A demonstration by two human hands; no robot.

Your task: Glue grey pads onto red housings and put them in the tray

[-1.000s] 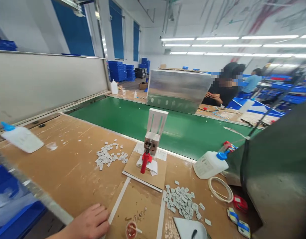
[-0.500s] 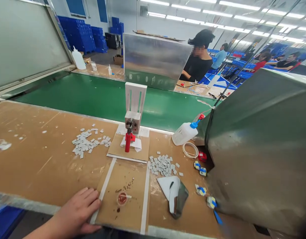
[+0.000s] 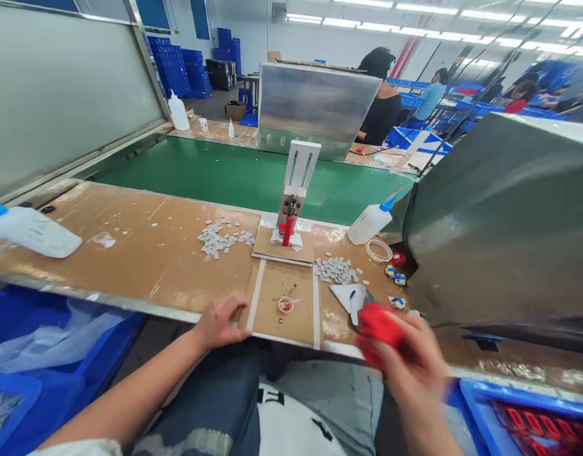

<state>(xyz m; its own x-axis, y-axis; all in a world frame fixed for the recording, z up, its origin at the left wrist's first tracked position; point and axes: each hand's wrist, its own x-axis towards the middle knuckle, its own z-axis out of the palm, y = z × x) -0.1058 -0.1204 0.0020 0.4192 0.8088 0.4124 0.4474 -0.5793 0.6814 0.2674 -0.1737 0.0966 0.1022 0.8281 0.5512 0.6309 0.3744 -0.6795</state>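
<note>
My left hand [image 3: 225, 320] lies at the front edge of the brown bench, its thumb apart from the fingers and nothing in it. At the right, my right hand [image 3: 417, 361] is smeared by motion and closed around a red object [image 3: 380, 332], whose kind I cannot make out. Just behind that lies a curled white and grey sheet [image 3: 349, 297]. Between the hands, a small cup of reddish stuff [image 3: 285, 305] with a white stick stands on cardboard. Farther back stands a clamp fixture with a red handle [image 3: 288, 231].
Small grey pieces lie in piles left [image 3: 218, 237] and right [image 3: 337, 270] of the fixture. A white squeeze bottle [image 3: 369, 223] and a tape ring [image 3: 378, 251] are near the metal panel [image 3: 500, 234]. Blue bins flank my legs; the right bin [image 3: 476, 405] holds red parts.
My right hand has come into view at the right with the red object. The view has shifted to take in my legs and the bins. My left hand stays at the bench edge.
</note>
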